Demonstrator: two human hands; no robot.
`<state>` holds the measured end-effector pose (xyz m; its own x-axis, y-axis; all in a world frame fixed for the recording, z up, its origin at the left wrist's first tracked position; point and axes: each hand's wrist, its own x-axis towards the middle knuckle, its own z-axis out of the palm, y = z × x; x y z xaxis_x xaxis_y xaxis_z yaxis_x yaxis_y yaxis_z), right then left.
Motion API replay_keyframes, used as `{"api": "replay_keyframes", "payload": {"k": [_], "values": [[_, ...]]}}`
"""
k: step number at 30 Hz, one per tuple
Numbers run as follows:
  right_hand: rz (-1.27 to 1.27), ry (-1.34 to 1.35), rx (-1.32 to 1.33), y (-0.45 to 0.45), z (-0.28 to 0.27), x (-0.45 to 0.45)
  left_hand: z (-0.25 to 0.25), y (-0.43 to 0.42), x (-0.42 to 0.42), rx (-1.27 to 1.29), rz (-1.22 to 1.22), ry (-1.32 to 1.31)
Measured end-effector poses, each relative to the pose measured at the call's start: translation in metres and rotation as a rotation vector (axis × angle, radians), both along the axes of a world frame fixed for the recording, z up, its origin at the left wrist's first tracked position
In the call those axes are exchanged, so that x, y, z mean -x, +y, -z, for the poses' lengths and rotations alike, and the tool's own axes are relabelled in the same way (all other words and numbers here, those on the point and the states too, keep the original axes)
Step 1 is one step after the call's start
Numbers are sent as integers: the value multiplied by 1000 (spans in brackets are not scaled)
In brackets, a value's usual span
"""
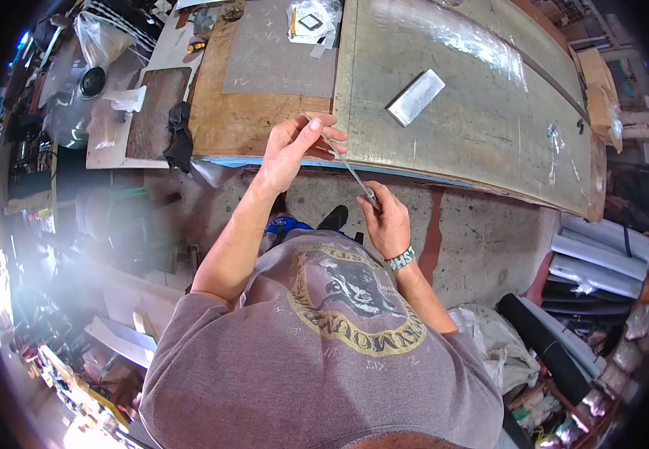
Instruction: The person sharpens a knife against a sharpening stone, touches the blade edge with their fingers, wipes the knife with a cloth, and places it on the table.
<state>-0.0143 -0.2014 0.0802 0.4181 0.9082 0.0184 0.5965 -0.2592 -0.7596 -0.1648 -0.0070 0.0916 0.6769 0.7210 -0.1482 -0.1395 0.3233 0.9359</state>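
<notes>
My right hand (388,223) is wrapped around the dark handle of a knife (356,178), held in front of my belly near the bench edge. The long thin blade shows nearly edge-on and slants up to the left. My left hand (288,153) has its thumb and curved fingers about the blade near the tip; part of the blade is hidden there. A silver-grey rectangular block (416,97) lies on the metal-topped bench (482,142) beyond my hands.
A brown wooden board (216,123) and a grey sheet (279,56) lie at the left, with a clear plastic packet (314,21) behind. Black cloth (179,135) hangs over the edge. Wrapped rolls (601,254) are stacked at the right, beside a pale sack (493,344).
</notes>
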Motion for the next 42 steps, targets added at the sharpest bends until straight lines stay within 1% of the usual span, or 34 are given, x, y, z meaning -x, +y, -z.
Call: {"api": "replay_keyframes", "payload": {"k": [4,8,11,13,19,22,23,24,25,26,27,28,29,31,33,34,37,38,39,40,41,42], "values": [[45,-7,-12,18,3,18,5,26,16,57,104,-139],[76,-53,-58,35,7,39,8,57,28,-10,113,-7],[128,-38,-102,52,6,55,6,77,35,4,163,-24],[154,34,-51,59,-2,64,9,88,38,23,209,-71],[250,100,-4,65,-8,73,20,106,31,59,314,-145],[312,201,61,63,-8,60,22,101,18,47,181,-46],[350,292,143,63,-9,51,33,107,27,25,169,55],[308,254,8,56,12,39,49,111,35,-148,99,189],[260,189,2,58,3,27,63,107,51,-316,45,340],[298,236,25,50,13,17,66,94,75,-349,-60,485],[327,258,-70,51,11,10,67,91,87,-397,-154,605],[289,181,-24,43,28,-12,68,88,102,-703,-283,764],[284,131,-81,41,34,-22,76,89,120,-850,-414,892],[326,34,28,33,42,-38,94,86,165,-1126,-661,1132],[261,-37,-67,45,49,-43,108,91,191,-1053,-752,1487],[233,-71,-120,52,53,-45,119,93,203,-913,-717,1577],[43,48,-24,75,59,-38,150,111,238,-673,-667,1241],[32,223,53,84,63,-31,149,118,245,-591,-587,1160],[25,394,123,94,71,-21,159,122,252,-646,-642,1169],[23,576,142,103,77,-14,150,125,257,-579,-588,1203],[18,764,157,112,82,-4,152,127,263,-697,-603,1277],[34,885,129,120,88,7,130,125,256,-659,-575,1266]]}}
